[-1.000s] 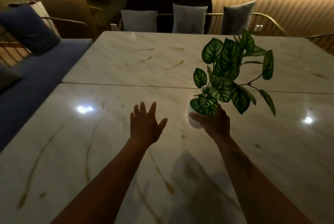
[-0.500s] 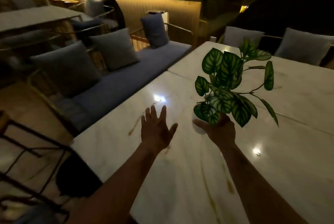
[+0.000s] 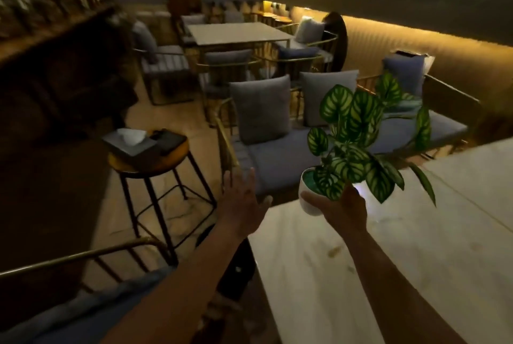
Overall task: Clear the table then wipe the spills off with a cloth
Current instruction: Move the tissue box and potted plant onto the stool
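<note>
While the right hand [image 3: 342, 209] grips the small white round pot [image 3: 308, 203] of a plant with striped green heart-shaped leaves [image 3: 352, 127], a round wooden stool on black metal legs [image 3: 155, 166] stands well to the left of the empty left hand [image 3: 241, 202], beyond the desk's corner. On that stool sit a dark tissue box with a white tissue poking out [image 3: 130, 143] and a flat dark object beside it that is too dim to identify. Past both hands runs a blue-cushioned bench with a brass-coloured frame [image 3: 277, 157], carrying grey and blue square pillows.

The right hand's fingers are wrapped around the pot from below and behind, thumb across the front, and the pot hangs in the air above the near corner of the desk, tilted a little. The left hand is spread flat, fingers apart, palm down, touching nothing, just left of the pot and over the desk's edge.

The pale marble-patterned desk [image 3: 402, 274] shows brownish smears below the right forearm. Further off stand another pale table [image 3: 236, 32] with cushioned chairs, under warm strip lighting along a ribbed wall.
</note>
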Available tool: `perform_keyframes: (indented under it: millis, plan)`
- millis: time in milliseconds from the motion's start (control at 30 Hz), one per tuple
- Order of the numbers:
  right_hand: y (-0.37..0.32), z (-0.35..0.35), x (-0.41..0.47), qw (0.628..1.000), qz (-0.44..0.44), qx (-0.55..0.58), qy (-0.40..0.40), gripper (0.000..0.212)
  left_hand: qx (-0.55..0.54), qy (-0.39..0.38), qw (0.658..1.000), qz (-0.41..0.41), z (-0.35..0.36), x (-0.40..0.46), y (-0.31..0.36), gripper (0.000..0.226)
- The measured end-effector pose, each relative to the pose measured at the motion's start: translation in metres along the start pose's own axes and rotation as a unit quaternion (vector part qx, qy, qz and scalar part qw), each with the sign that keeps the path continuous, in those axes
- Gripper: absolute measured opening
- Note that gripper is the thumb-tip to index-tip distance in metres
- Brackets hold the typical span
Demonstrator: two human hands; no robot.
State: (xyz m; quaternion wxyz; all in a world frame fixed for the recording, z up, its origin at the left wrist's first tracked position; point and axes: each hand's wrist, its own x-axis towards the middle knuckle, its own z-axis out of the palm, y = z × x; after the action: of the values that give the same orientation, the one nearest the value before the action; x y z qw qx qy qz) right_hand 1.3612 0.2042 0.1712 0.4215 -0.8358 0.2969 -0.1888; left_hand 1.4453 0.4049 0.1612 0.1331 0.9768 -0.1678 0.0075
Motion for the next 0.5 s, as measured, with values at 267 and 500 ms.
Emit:
perform_keyframes:
  millis: [267, 500]
  plan:
    - [-0.106, 0.135, 0.074, 0.989, -0.074, 0.014, -0.127, 0.100, 0.017, 0.010, 0.996, -0.091, -0.046, 0.081, -0.126, 0.086]
    - [-0.189, 0.253, 0.113, 0.970, -0.133, -0.014, -0.204, 0.105, 0.039, 0.072, 0.983, -0.167, -0.068, 0.118, -0.228, 0.087]
